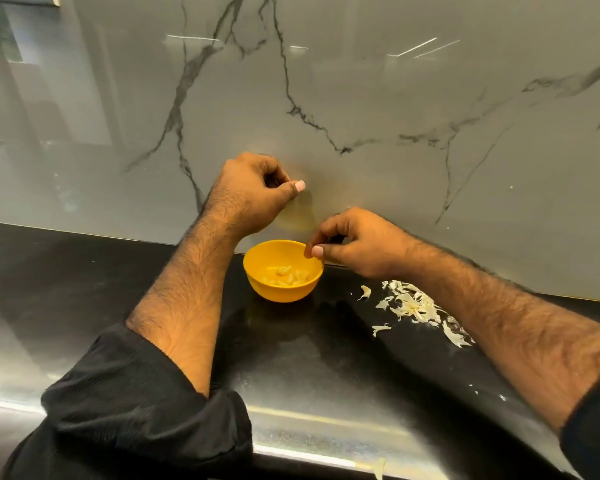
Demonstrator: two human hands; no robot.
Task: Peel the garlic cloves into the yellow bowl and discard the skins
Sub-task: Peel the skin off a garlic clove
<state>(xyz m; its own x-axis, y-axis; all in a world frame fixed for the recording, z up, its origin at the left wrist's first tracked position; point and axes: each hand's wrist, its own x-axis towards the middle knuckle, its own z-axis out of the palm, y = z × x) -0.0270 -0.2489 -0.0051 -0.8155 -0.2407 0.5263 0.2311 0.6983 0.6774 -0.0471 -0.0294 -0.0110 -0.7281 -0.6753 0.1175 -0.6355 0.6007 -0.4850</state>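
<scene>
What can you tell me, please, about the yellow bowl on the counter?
The yellow bowl is small, round and deep, with a smooth, plain surface that looks like plastic. It stands upright on the black counter, close to the marble wall. Inside lie several pale peeled garlic cloves, covering only the bottom. The right hand hovers at its far right rim, fingertips pinched together; whether it touches the rim cannot be told. The left hand is raised above and behind it. Loose garlic skins lie on the counter to its right, apart from it.
</scene>
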